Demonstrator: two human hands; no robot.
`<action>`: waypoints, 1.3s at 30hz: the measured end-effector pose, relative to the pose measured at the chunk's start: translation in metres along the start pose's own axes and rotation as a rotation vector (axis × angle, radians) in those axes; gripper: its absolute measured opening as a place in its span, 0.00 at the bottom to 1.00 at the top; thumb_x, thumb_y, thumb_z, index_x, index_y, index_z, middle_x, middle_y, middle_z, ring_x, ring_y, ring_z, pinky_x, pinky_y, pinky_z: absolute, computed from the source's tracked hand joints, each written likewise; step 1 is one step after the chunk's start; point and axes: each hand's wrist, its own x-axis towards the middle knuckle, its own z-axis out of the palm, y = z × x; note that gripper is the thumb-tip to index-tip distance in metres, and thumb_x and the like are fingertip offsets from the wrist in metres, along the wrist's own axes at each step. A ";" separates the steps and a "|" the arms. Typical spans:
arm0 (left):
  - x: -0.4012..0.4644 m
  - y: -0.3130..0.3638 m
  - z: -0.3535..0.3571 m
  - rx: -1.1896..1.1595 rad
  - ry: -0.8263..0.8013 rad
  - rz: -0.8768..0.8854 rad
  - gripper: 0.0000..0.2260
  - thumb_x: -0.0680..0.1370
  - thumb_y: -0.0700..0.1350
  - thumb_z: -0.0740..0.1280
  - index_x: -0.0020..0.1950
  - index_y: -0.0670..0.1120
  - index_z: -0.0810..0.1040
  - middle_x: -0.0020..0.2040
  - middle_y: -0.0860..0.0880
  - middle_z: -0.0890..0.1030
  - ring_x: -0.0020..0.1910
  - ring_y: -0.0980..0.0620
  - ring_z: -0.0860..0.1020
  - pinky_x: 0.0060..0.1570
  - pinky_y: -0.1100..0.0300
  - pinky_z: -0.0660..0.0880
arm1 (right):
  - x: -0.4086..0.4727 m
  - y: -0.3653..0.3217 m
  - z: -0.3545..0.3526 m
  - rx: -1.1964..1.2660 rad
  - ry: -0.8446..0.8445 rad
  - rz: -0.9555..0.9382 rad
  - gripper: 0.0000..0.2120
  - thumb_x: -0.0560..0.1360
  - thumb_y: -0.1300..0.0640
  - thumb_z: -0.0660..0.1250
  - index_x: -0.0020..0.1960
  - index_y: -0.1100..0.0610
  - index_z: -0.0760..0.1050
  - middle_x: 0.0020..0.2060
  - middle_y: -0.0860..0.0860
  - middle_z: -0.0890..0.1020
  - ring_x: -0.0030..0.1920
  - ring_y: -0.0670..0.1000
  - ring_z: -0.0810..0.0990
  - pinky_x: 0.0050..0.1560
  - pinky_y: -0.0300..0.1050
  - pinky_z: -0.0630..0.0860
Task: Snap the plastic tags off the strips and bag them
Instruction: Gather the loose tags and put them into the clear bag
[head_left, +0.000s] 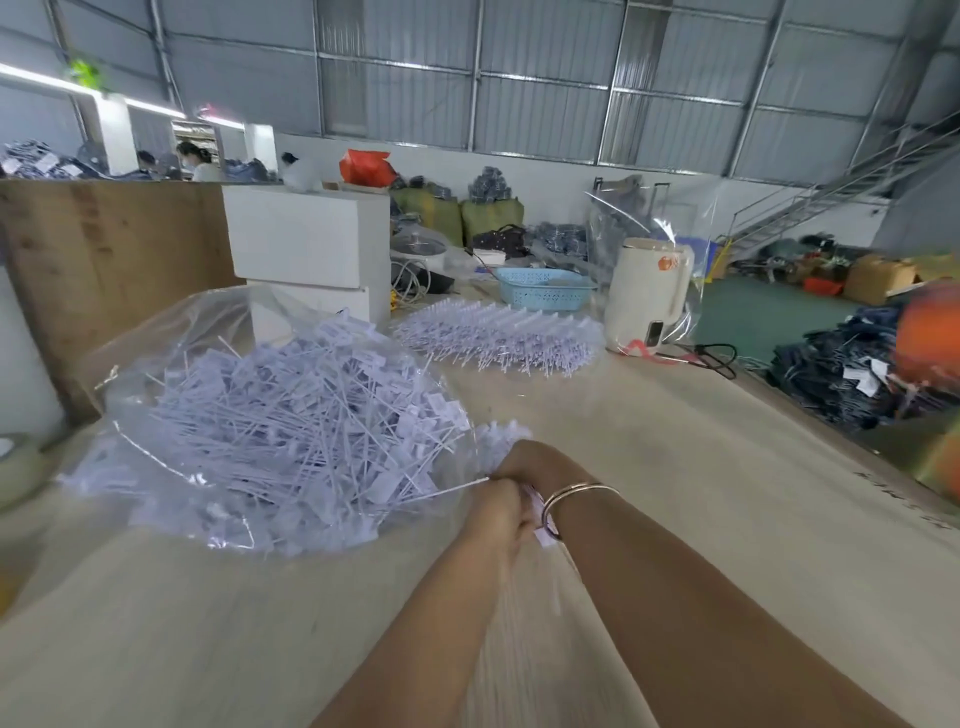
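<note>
A clear plastic bag (156, 332) lies open on the table at the left, heaped with loose white plastic tags (270, 415). Just at its right edge my two hands meet. My left hand (498, 512) is curled round a bundle of white tags, and a thin white stem sticks out of it toward the bag. My right hand (535, 460), a bangle on its wrist, grips the same bundle (506, 431) from above, with tag ends showing past its fingers. A pile of unsnapped tag strips (498, 335) lies farther back on the table.
A blue basket (543, 288) and a cream kettle (647, 293) stand behind the strips. White boxes (306, 234) and a wooden board (104, 270) rise at the back left. A tape roll (15, 467) sits at the left edge. Denim piles (852, 374) lie beyond the table's right edge.
</note>
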 end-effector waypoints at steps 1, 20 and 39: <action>-0.005 -0.001 0.001 -0.076 -0.004 0.011 0.12 0.82 0.34 0.50 0.54 0.43 0.71 0.37 0.46 0.69 0.42 0.51 0.74 0.36 0.61 0.71 | -0.004 -0.002 0.001 0.006 0.031 -0.001 0.20 0.79 0.54 0.59 0.68 0.61 0.67 0.66 0.57 0.72 0.64 0.57 0.72 0.59 0.44 0.68; -0.019 -0.019 -0.023 0.407 -0.325 0.210 0.03 0.70 0.42 0.63 0.42 0.49 0.75 0.44 0.47 0.76 0.42 0.53 0.73 0.39 0.64 0.67 | -0.016 0.058 -0.012 0.241 0.218 0.196 0.05 0.74 0.63 0.60 0.41 0.61 0.74 0.39 0.58 0.76 0.41 0.54 0.74 0.35 0.41 0.69; -0.065 -0.004 -0.074 0.818 -0.519 0.353 0.12 0.81 0.44 0.60 0.64 0.46 0.74 0.60 0.51 0.78 0.54 0.60 0.74 0.55 0.70 0.70 | 0.010 0.014 0.010 0.075 0.343 0.091 0.17 0.75 0.53 0.65 0.60 0.61 0.74 0.59 0.58 0.78 0.60 0.58 0.76 0.55 0.44 0.72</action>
